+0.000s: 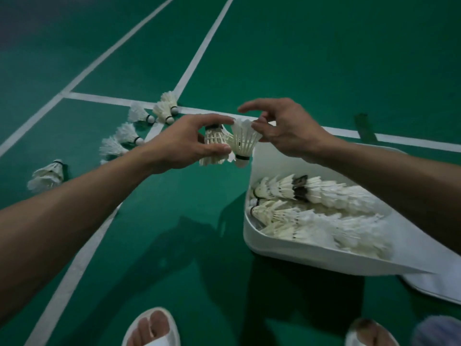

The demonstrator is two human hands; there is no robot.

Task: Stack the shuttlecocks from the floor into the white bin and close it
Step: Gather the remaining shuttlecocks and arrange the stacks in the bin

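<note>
My left hand (185, 141) grips a short stack of white shuttlecocks (215, 146) above the green floor. My right hand (282, 128) pinches the feather rim of a single shuttlecock (243, 141), cork end down, right beside the stack. The open white bin (294, 253) sits on the floor at the lower right and holds rows of stacked shuttlecocks (321, 213). Several loose shuttlecocks (127, 133) lie on the floor to the left, one further out (47, 174).
The bin's white lid (436, 288) lies on the floor beside the bin at the right. White court lines (82, 96) cross the green floor. My feet in white sandals (152, 328) stand at the bottom edge.
</note>
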